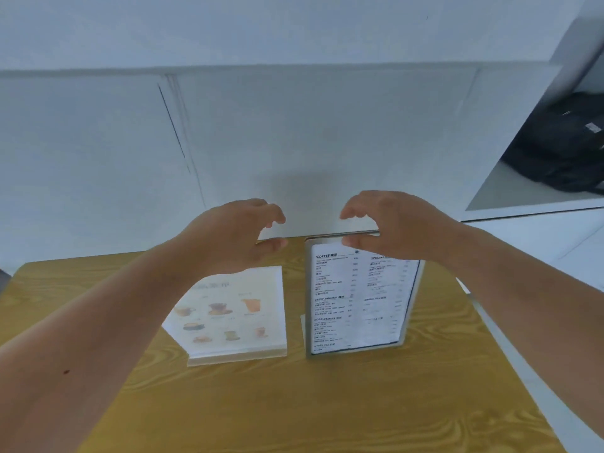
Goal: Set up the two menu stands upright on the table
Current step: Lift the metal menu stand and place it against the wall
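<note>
Menu stands (359, 299) (235, 315) upright: text list, drink pictures

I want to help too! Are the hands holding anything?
Left hand: nothing. Right hand is open at the text menu stand top edge; contact can't be told.

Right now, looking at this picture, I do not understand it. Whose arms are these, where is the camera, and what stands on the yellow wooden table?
There is no machine: the arms belong to a person whose head-worn camera looks down. On the yellow wooden table stand two clear menu stands: a pale one with drink pictures and a taller one with black text. The left hand is open, holding nothing. The right hand is at the taller stand's top edge; a grip is unclear.
</note>
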